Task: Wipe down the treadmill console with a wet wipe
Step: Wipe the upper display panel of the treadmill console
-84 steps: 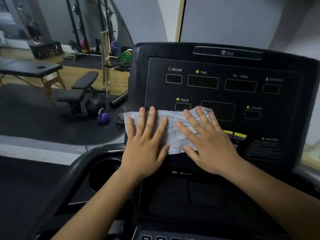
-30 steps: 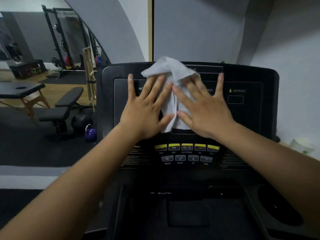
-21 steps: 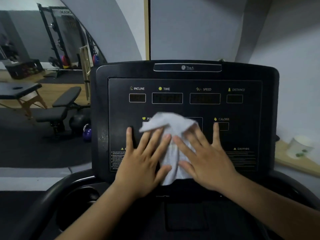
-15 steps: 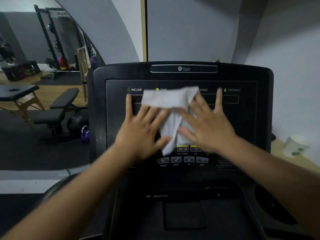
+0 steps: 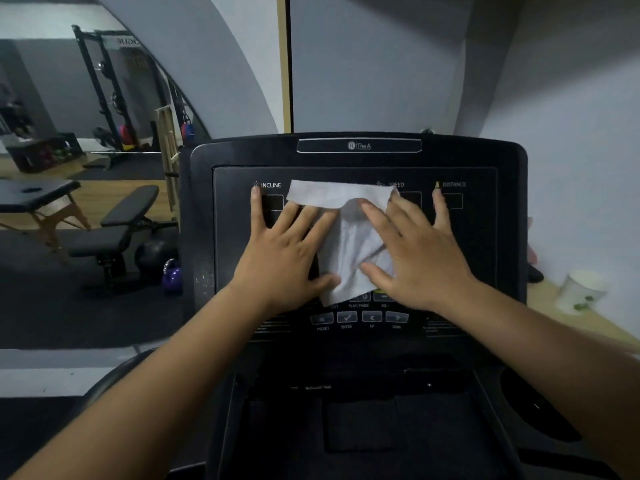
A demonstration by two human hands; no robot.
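Observation:
The black treadmill console [image 5: 485, 157] faces me, with display labels INCLINE, SPEED and DISTANCE showing along its top row. A crumpled white wet wipe [image 5: 349, 237] lies flat against the middle of the display panel. My left hand [image 5: 284, 254] presses its left side with fingers spread. My right hand [image 5: 415, 251] presses its right side, fingers spread too. The TIME label and middle displays are hidden under the wipe and hands. Below the hands a row of grey buttons [image 5: 358, 317] is visible.
A white paper cup [image 5: 578, 291] stands on a wooden ledge to the right of the console. A cup holder [image 5: 540, 407] sits at the lower right. To the left a mirror shows a weight bench [image 5: 117, 220], a purple kettlebell [image 5: 172, 271] and a massage table [image 5: 38, 195].
Both hands have slid the wipe down to the panel's lower part and back up over its middle. In the last half second they have barely shifted.

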